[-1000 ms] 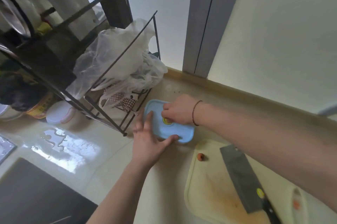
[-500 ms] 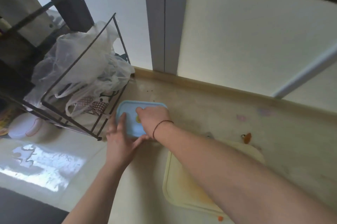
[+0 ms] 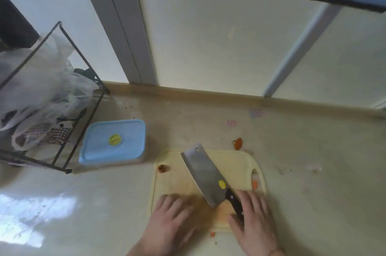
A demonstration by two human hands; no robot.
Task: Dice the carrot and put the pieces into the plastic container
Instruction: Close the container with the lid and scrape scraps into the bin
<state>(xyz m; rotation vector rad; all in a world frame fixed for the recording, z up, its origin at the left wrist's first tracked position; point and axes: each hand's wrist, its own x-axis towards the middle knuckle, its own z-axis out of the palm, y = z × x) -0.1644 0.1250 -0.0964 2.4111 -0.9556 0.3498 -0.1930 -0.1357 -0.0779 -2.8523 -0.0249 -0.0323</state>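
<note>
Glossy counter, rectangular lidded container

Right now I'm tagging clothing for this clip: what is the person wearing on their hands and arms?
Nothing shows on either one. The left hand and right hand are bare, with no gloves or rings visible, and the bit of each forearm in view has no sleeve. The right wrist is cut off by the picture's lower edge, so a band there can't be judged.

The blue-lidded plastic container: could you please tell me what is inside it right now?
That cannot be seen: the plastic container stands closed on the counter with its blue lid fully on, covering the contents. Only a yellow sticker shows on top.
</note>
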